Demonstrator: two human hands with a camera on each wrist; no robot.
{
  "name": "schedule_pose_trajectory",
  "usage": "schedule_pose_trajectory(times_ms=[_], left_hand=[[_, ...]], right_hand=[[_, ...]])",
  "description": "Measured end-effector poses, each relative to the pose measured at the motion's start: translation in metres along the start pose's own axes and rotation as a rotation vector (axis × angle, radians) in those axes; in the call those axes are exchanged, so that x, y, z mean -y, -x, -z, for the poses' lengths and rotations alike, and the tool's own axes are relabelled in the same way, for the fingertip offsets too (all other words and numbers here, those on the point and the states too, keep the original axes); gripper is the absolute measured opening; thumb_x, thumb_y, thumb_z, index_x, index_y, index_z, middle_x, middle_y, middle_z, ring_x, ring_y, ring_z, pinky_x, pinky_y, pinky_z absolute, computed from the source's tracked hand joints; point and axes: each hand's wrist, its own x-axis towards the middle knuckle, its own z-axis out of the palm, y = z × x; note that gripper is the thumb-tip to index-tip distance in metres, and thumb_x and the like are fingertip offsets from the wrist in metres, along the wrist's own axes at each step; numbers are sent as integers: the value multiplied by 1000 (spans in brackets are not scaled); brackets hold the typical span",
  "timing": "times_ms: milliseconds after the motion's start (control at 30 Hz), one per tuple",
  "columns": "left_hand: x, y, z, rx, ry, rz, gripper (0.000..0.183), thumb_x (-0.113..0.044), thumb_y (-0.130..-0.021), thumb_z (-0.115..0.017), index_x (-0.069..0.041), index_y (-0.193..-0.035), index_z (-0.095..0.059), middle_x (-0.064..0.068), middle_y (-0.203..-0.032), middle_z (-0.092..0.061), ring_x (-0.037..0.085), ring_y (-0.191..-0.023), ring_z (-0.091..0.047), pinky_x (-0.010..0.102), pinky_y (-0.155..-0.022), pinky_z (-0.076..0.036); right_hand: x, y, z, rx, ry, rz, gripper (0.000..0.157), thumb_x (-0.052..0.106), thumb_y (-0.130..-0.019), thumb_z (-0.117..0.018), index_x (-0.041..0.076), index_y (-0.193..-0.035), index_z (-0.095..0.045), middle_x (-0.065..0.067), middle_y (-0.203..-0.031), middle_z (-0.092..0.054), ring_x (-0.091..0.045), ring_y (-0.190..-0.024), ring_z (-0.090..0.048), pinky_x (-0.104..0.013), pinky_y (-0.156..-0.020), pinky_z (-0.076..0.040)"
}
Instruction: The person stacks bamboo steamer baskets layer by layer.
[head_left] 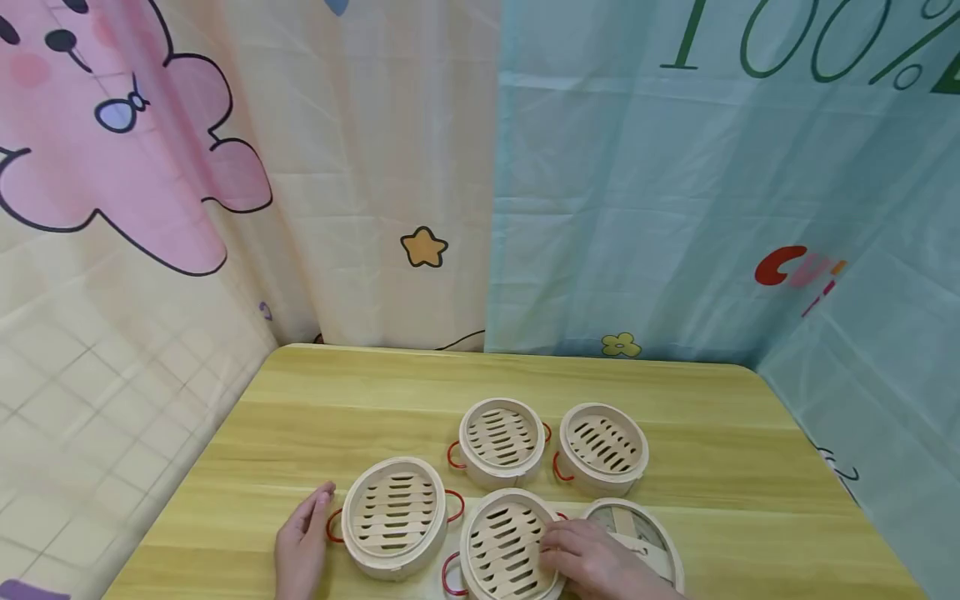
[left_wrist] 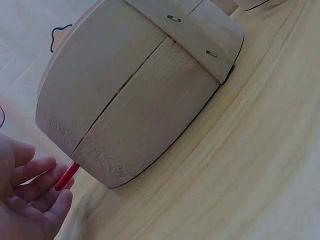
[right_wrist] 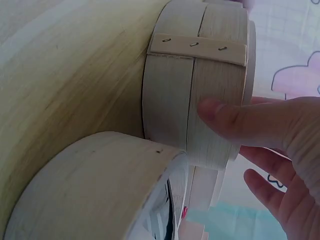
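A round bamboo steamer basket [head_left: 397, 517] with a slatted base and red handles sits front left. Beside its left handle is my left hand [head_left: 303, 542], fingers loosely bent; in the left wrist view the red handle [left_wrist: 67, 176] overlaps the fingers, and whether they touch is unclear. My right hand [head_left: 600, 558] grips the rim of the front middle steamer basket [head_left: 506, 542]. The right wrist view shows the thumb [right_wrist: 220, 112] against that basket's outer wall [right_wrist: 170, 95], with the other fingers over the rim and partly hidden.
Two smaller steamer baskets, one back middle [head_left: 501, 440] and one back right [head_left: 603, 446], stand behind. A round bamboo-rimmed piece [head_left: 667, 537] with a crossing strip lies under the right forearm. Printed curtains [head_left: 375, 167] hang behind the wooden table [head_left: 247, 450].
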Motion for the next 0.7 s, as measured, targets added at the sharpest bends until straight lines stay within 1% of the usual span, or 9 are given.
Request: schedule_pose_trajectory(times_ms=[67, 167, 267, 333, 467, 567, 633, 700], left_hand=[[2, -1, -1, 51, 14, 4, 40, -24, -99, -41, 6, -122, -53, 20, -123, -54, -18, -92, -44, 3, -83, -33], [6, -2, -4, 94, 32, 1, 38, -21, -99, -42, 8, -122, -53, 20, -123, -54, -16, -94, -46, 4, -83, -34], [8, -2, -7, 93, 51, -5, 37, -20, -98, -45, 8, -120, -55, 20, -121, -55, -15, -95, -46, 5, -82, -37], [9, -2, -7, 88, 63, -5, 35, -18, -97, -48, 9, -118, -56, 20, -120, -55, -14, -94, -48, 6, -80, -39], [11, -2, -9, 103, 79, 6, 32, -14, -96, -49, 8, -118, -57, 21, -117, -57, -9, -89, -52, 11, -71, -46], [13, -3, -10, 112, 78, 7, 31, -12, -96, -49, 8, -118, -57, 21, -117, -57, -6, -88, -54, 15, -65, -48], [13, -3, -10, 105, 74, -1, 29, -11, -96, -49, 7, -117, -58, 21, -116, -58, -6, -87, -54, 15, -66, -48], [13, -4, -11, 98, 64, -15, 28, -10, -96, -49, 8, -116, -58, 21, -115, -59, -6, -90, -54, 12, -70, -47]], right_hand=[[1, 0, -1, 4, 5, 5, 26, 18, -66, -74, 11, -90, -63, -1, -97, -59, -19, -93, -56, -29, -81, -43], [2, 2, -1, 14, 2, 11, 21, 25, -73, -70, 12, -88, -64, 0, -97, -59, -19, -93, -55, -29, -83, -41], [2, 2, -1, 19, 1, 37, 20, 32, -81, -64, 13, -87, -64, 1, -95, -58, -16, -92, -54, -27, -82, -41], [2, 3, -2, 21, 4, 54, 21, 35, -83, -61, 14, -86, -64, 3, -93, -58, -14, -90, -53, -25, -81, -41], [2, 3, -4, 31, -1, 66, 16, 30, -80, -63, 14, -84, -63, 4, -89, -56, -10, -87, -52, -23, -78, -41], [2, 3, -5, 40, -7, 66, 14, 26, -77, -66, 14, -83, -63, 4, -89, -56, -10, -86, -51, -22, -78, -41], [3, 3, -5, 41, -3, 71, 14, 25, -76, -66, 14, -84, -63, 4, -89, -56, -10, -86, -51, -22, -78, -41], [3, 3, -5, 43, 0, 71, 14, 25, -76, -66, 14, -84, -63, 4, -88, -56, -10, -86, -51, -22, -77, -41]])
